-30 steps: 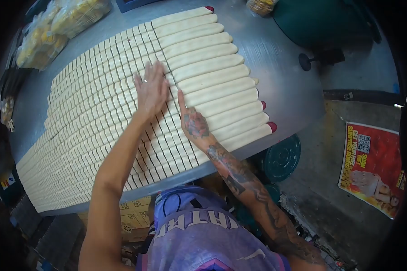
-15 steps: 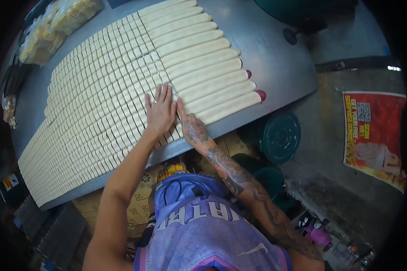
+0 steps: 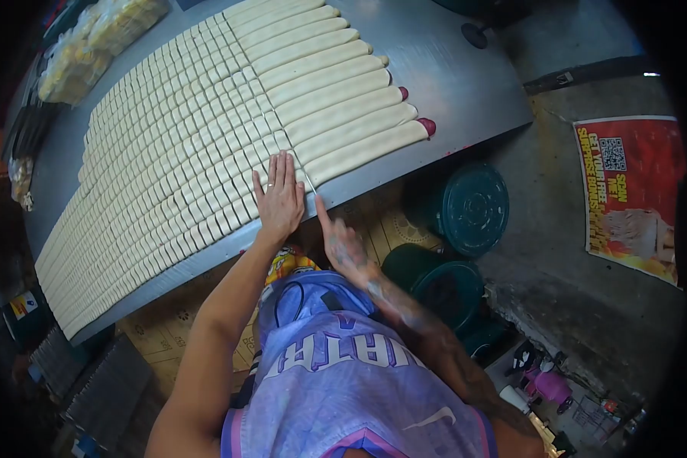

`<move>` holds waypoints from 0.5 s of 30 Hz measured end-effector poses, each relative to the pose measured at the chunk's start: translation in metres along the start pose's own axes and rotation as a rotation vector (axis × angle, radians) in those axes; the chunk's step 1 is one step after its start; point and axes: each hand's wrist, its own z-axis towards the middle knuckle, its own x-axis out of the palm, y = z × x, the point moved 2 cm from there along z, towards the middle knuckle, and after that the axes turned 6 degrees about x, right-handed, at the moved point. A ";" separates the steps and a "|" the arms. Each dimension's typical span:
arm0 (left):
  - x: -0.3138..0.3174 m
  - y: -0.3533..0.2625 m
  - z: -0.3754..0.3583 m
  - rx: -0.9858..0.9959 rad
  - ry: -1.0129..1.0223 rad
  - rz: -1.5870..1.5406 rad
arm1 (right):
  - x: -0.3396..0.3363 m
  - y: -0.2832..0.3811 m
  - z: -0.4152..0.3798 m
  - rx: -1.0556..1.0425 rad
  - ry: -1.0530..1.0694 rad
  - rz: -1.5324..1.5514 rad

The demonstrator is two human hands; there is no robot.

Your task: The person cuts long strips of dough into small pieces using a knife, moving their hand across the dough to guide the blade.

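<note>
Long pale dough rolls point(image 3: 324, 84) lie side by side on a metal table point(image 3: 466, 99). To the left they are cut crosswise into rows of short pieces point(image 3: 160, 145); dark red filling point(image 3: 427, 126) pokes out of a roll end at right. My left hand point(image 3: 280, 204) lies flat on the cut dough near the front edge, fingers pointing away from me. Just right of it, my right hand point(image 3: 347, 250) is closed around a thin-bladed knife point(image 3: 309, 182), index finger stretched along it. The blade is at the nearest roll; its handle is hidden in my grip.
Plastic bags with yellow contents point(image 3: 103, 46) sit at the table's far left. Green lidded tubs point(image 3: 473, 210) stand below the front edge at right. A red poster point(image 3: 633, 198) is beyond them. Dark trays point(image 3: 111, 382) stand at lower left.
My right hand has drawn the knife toward me, down to the table's front edge. My left hand has slid slightly nearer, staying flat on the dough. The view has shifted a little.
</note>
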 end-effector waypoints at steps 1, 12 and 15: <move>0.000 -0.002 0.003 -0.023 -0.012 0.019 | 0.008 -0.011 -0.023 0.051 0.154 0.127; -0.021 0.060 0.060 -0.144 -0.016 -0.377 | -0.102 0.004 0.107 0.020 0.204 0.280; -0.033 0.119 0.137 -0.200 -0.085 -0.408 | -0.079 0.018 0.226 0.010 0.050 0.336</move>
